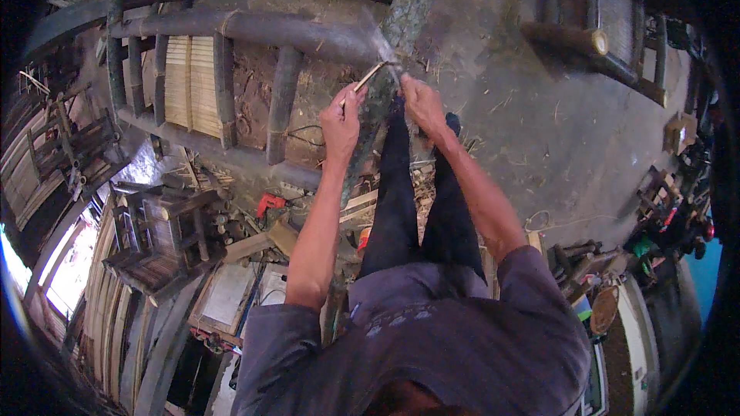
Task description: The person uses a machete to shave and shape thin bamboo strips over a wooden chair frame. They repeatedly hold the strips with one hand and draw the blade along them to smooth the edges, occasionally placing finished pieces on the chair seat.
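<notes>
My left hand (pixel 341 125) is closed round a thin, pale wooden stick (pixel 368 79), which slants up toward my right hand. My right hand (pixel 422 108) is closed too, gripping a knife whose blade (pixel 381 42) is smeared by motion; its handle is mostly hidden in my fingers. The stick's far end meets the blade, though the blur hides the exact contact. Both hands are over a rough, bark-covered log (pixel 416 8) that runs away from me between them. My legs (pixel 397 192) stretch forward beneath my arms.
A large dark bamboo frame (pixel 301 35) with a slatted panel (pixel 191 81) lies at the left. A red power drill (pixel 269 203) is near my left forearm, beyond a small bamboo chair (pixel 166 239). More bamboo furniture (pixel 563 37) stands at the far right. Shavings litter the floor (pixel 532 139).
</notes>
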